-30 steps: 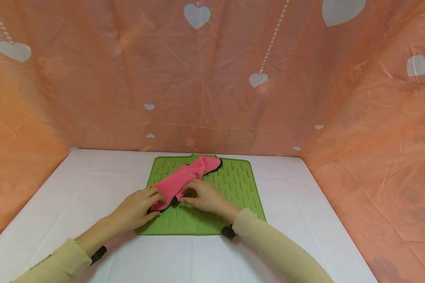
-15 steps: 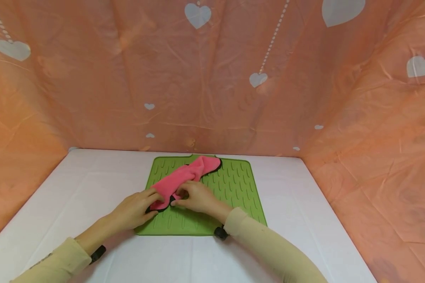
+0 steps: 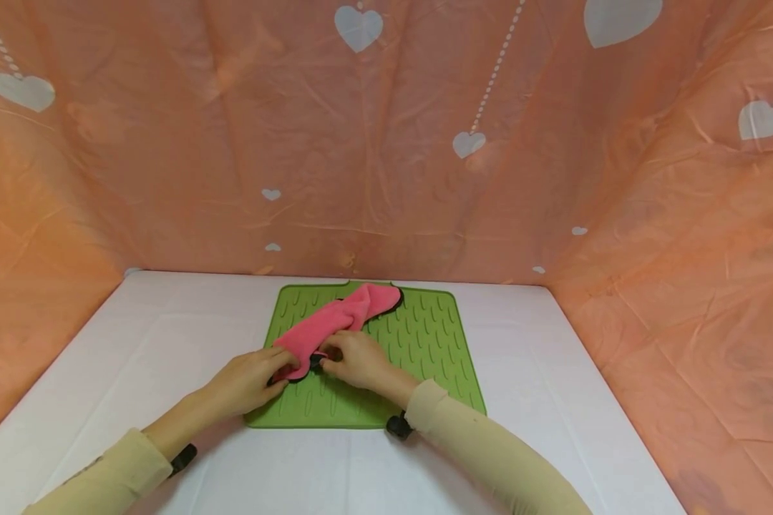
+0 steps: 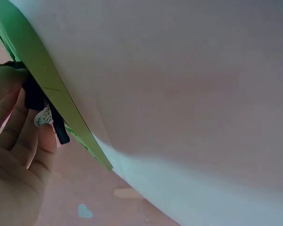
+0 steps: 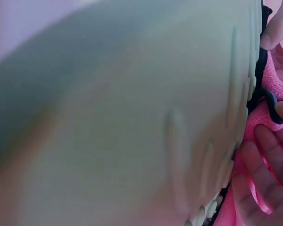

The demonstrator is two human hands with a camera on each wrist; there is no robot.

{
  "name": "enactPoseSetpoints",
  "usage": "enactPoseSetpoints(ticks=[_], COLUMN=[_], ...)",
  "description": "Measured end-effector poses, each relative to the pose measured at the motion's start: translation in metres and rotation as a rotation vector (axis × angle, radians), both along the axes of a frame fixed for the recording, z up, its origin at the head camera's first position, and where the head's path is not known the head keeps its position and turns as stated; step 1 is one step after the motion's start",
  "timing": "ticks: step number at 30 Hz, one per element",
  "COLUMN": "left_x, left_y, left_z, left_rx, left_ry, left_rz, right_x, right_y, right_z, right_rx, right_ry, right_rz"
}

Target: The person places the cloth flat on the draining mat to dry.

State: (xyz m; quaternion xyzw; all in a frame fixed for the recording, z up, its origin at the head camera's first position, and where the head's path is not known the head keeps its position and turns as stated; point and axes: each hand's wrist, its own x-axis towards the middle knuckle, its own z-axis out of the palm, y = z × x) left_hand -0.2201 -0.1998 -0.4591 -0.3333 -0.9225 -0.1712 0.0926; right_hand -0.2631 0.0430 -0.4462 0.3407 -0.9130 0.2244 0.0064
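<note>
A pink fleecy cloth [image 3: 322, 323] with black edging lies slantwise, folded lengthwise, on a green ridged mat [image 3: 434, 343]. My left hand [image 3: 248, 383] grips its near left end, thumb at the lower edge and fingers on top. In the left wrist view, a small white printed label [image 4: 44, 117] hangs by the black edging beside the left fingers. My right hand [image 3: 361, 361] pinches the black-edged near side, just right of the left hand. The right wrist view shows a turned-up piece of black trim [image 5: 273, 108] at the right thumb, with the fingers against the pink pile.
The mat lies on a white-covered table [image 3: 187, 343]. An orange curtain [image 3: 386, 157] with pale hearts closes off the back and both sides. Each wrist carries a small black device, such as the one [image 3: 399, 426] under the right sleeve.
My right hand has shifted slightly left along the cloth's near edge, bringing the black trim between its fingers. The left hand stays on the cloth's left end, almost unmoved.
</note>
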Motion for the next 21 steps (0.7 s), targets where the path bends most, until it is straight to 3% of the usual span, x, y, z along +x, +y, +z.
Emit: enactPoseSetpoints(ticks=[5,13,21], left_x=[-0.001,0.002,0.002], left_y=[0.001,-0.005,-0.013], left_z=[0.001,0.013,0.022], left_rx=[0.015,0.103,0.25], left_ry=[0.026,0.065,0.16], left_rz=[-0.009,0.048,-0.011], right_x=[0.001,0.002,0.002], right_y=[0.005,0.018,0.038], right_z=[0.001,0.004,0.008], right_rx=[-0.058,-0.194,-0.327], right_ry=[-0.011,0.009,0.025], right_rz=[-0.012,-0.048,-0.063])
